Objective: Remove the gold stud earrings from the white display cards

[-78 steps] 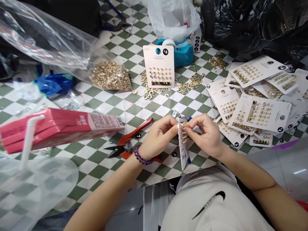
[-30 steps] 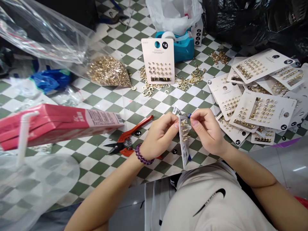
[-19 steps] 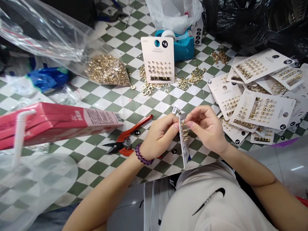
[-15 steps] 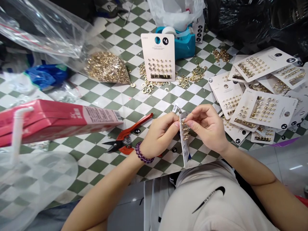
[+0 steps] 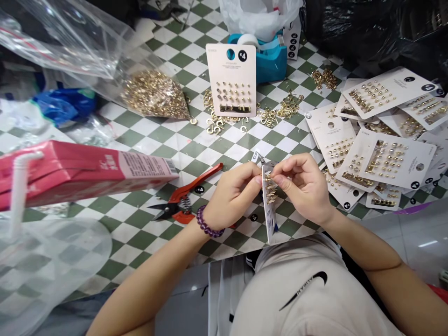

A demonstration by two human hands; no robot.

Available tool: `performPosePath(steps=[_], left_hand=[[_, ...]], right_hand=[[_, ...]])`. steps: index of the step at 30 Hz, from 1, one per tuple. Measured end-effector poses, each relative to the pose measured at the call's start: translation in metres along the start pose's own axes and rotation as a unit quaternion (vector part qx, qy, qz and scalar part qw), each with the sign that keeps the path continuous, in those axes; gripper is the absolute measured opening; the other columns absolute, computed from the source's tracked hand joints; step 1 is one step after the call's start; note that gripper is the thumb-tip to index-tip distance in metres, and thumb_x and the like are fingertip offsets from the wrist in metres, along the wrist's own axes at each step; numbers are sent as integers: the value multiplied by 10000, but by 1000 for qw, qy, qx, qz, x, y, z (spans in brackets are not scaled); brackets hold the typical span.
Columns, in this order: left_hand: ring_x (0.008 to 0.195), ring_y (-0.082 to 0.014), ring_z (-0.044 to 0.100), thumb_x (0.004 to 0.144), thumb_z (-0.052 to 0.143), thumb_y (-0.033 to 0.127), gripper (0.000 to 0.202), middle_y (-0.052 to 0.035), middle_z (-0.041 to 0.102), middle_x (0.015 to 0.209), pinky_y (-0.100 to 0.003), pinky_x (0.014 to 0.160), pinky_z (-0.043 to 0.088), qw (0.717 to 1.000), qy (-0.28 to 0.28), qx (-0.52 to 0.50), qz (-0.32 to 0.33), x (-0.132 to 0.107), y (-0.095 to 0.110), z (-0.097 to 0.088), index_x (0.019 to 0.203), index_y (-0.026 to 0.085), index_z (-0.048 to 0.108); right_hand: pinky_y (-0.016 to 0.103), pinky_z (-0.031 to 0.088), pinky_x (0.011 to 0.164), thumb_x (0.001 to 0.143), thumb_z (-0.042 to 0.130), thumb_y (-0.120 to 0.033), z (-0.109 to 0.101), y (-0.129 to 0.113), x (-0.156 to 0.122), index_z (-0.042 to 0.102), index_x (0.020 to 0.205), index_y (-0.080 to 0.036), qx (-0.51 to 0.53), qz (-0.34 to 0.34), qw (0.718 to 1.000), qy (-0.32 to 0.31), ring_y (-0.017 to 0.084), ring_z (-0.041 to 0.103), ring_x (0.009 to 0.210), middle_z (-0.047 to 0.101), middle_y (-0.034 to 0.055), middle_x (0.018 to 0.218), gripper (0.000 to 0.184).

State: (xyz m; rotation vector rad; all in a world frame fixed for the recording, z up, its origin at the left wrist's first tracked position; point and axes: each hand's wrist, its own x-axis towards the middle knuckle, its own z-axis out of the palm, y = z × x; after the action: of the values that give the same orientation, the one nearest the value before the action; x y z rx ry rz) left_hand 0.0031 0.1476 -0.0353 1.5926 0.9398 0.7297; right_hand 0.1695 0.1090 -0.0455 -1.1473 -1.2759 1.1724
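An earring card (image 5: pixel 269 219) stands upright and nearly edge-on to me near the table's front edge. My left hand (image 5: pixel 233 196) is closed on its upper left side, thumb and fingers pinching it. Rows of small gold earrings (image 5: pixel 270 192) stick out from the card's right face. My right hand (image 5: pixel 304 189) has its thumb and index finger pinched together at the uppermost earrings. What lies between those fingertips is too small to make out. Just beyond the card is a small price tag (image 5: pixel 255 156). Red-handled pruning shears (image 5: pixel 182 203) lie left of my left hand.
A finished-looking earring card (image 5: pixel 231 70) leans on a blue tape dispenser (image 5: pixel 271 63), with loose gold hoops (image 5: pixel 215 125) around it. Several carded sets (image 5: pixel 399 156) are piled at right. A bag of gold pieces (image 5: pixel 156 95) and a pink carton (image 5: pixel 84 172) with a straw occupy the left.
The view has shifted slightly. Both hands keep their places on the card, and my right fingertips are pinched a little more closely at the upper earrings.
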Motion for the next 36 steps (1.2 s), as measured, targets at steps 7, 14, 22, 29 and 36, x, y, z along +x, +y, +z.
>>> performPosePath(steps=[7, 14, 22, 29, 36], left_hand=[[542, -95, 421, 873, 476, 324, 263, 6, 482, 578, -221, 537, 340, 1000, 3, 4, -9, 2, 1, 0, 675, 152, 503], [541, -90, 420, 869, 490, 317, 269, 6, 496, 589, -220, 544, 342, 1000, 1, -6, -10, 1, 2, 0, 659, 150, 503], [549, -90, 426, 869, 495, 329, 267, 15, 494, 590, -217, 555, 342, 1000, 3, -11, -15, 1, 1, 0, 670, 153, 512], [530, -85, 416, 864, 505, 310, 261, 11, 493, 582, -213, 532, 337, 1000, 8, -15, -10, 2, 1, 0, 657, 151, 507], [542, -93, 424, 872, 511, 356, 291, 0, 496, 603, -217, 531, 349, 1000, 0, -26, -16, 2, 0, 0, 666, 150, 510]], right_hand=[[277, 517, 750, 873, 593, -205, -1, 2, -2, 496, 957, -208, -17, -18, 1000, 2, 106, 606, 824, 614, 15, 893, 128], [260, 515, 751, 871, 593, -177, 2, 1, -2, 477, 949, -210, 1, -19, 1000, 3, 93, 606, 824, 614, 1, 882, 143], [251, 529, 726, 870, 592, -180, 1, 0, -1, 465, 942, -204, -4, -30, 1000, 5, 96, 610, 814, 618, 11, 878, 148], [237, 524, 691, 863, 583, -131, 3, -1, -1, 424, 909, -203, -5, -54, 998, 13, 88, 608, 773, 607, 2, 834, 180], [270, 513, 695, 847, 579, -96, 3, 3, -3, 414, 908, -213, -70, -104, 992, 22, 110, 616, 789, 605, 2, 827, 211]])
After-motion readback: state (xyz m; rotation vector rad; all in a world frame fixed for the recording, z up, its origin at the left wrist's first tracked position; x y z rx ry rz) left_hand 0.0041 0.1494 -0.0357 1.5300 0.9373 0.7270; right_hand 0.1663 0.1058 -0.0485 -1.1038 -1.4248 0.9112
